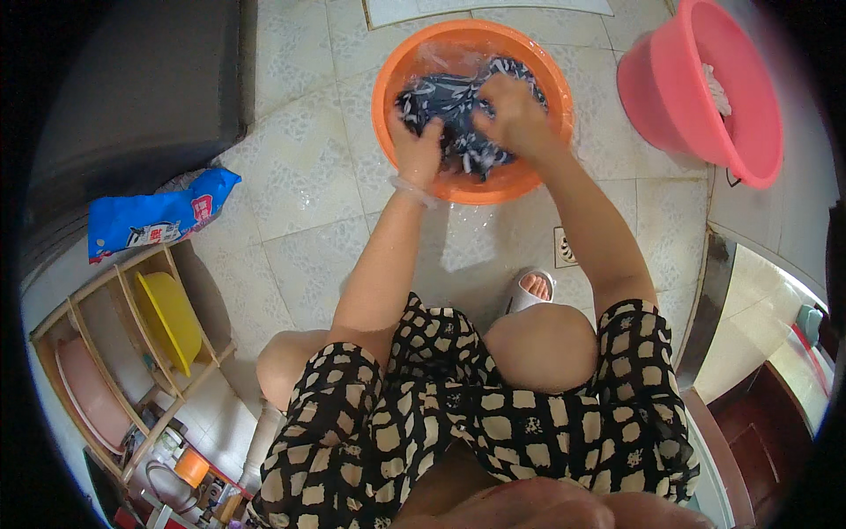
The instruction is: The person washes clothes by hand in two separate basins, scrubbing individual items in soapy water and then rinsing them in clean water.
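Observation:
An orange plastic basin (pixel 472 193) stands on the tiled floor in front of me, with wet black-and-white patterned cloth (pixel 453 99) in it. My left hand (pixel 418 145), with a translucent bracelet (pixel 415 192) at the wrist, rests on the cloth's near left part, thumb apart from the fingers. Some of its fingers are hidden by the basin's edge and the cloth. On the right part of the cloth is my right hand (pixel 512 116), blurred, its fingers curled onto the fabric.
At the right stands a pink basin (pixel 667 99) with whitish cloth (pixel 716 89) inside. A floor drain (pixel 566 247) lies near my slippered foot (pixel 534 288). To the left are a blue plastic packet (pixel 145 221) and a rack (pixel 125 284) holding a yellow basin (pixel 168 321).

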`<state>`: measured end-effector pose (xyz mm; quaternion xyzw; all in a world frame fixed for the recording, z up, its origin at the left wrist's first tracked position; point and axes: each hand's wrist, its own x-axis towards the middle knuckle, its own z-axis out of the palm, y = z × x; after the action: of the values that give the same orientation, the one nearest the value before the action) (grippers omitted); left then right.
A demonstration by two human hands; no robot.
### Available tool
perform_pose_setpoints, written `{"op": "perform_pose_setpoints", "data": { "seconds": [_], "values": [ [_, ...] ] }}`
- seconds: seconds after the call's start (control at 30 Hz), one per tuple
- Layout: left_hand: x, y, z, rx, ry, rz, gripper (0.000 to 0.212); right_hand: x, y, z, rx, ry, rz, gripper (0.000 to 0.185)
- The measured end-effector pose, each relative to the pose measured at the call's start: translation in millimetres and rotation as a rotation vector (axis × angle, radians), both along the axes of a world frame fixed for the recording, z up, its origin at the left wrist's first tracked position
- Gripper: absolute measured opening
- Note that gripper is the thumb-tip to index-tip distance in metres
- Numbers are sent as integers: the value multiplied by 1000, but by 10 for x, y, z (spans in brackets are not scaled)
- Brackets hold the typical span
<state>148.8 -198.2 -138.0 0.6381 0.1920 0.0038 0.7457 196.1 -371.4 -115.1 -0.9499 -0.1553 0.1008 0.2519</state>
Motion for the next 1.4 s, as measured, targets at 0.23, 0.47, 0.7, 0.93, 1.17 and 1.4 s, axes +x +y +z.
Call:
{"op": "perform_pose_setpoints", "data": {
  "seconds": [0.23,0.47,0.7,0.93,1.17,1.4],
  "values": [
    [70,-27,-199,536,276,-352,62,-301,74,-428,-301,247,138,52],
    [78,20,159,-1,313,-253,19,-73,-390,-443,-142,-29,-60,51],
    [525,805,1291,-688,-60,97,9,-80,-851,615,625,19,-408,32],
    [347,208,870,320,-72,-290,24,-94,-368,1519,1064,-115,-439,41],
    [129,-302,555,-298,37,-298,31,-28,-259,1154,1202,42,-224,29],
    [315,209,-169,551,-175,-116,24,-92,-123,251,-123,-34,23,74]
  ]
}}
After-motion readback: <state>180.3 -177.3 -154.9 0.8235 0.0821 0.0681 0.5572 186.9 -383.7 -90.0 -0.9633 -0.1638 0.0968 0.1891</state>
